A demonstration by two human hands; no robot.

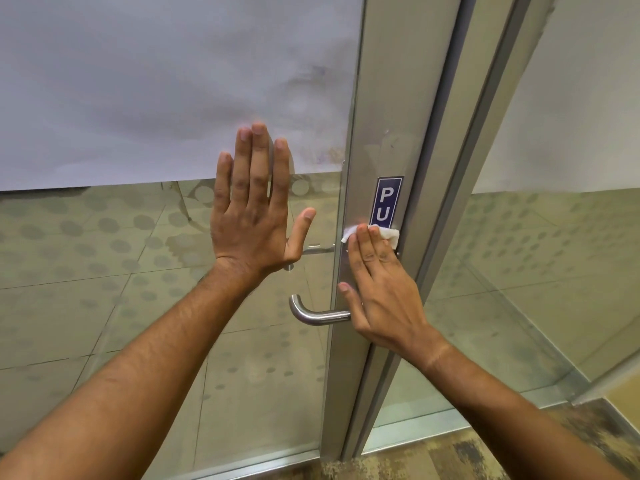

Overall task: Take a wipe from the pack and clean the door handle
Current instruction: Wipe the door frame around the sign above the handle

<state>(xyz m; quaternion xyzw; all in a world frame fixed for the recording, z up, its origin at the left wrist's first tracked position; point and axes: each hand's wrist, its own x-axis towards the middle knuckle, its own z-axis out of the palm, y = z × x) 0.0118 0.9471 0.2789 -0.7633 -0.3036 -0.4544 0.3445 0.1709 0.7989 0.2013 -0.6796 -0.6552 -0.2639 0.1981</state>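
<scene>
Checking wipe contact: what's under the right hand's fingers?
A folded white wipe lies under the right hand, flat against the metal door plate. The blue sign's lower letters are covered.

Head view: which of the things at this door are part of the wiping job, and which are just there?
Part of the job:
- white wipe, pressed flat to the metal plate by the right hand
- lever door handle, below the wipe
- left hand, flat on the glass door

Just there:
- blue sign, partly covered
- frosted film
- floor mat
</scene>
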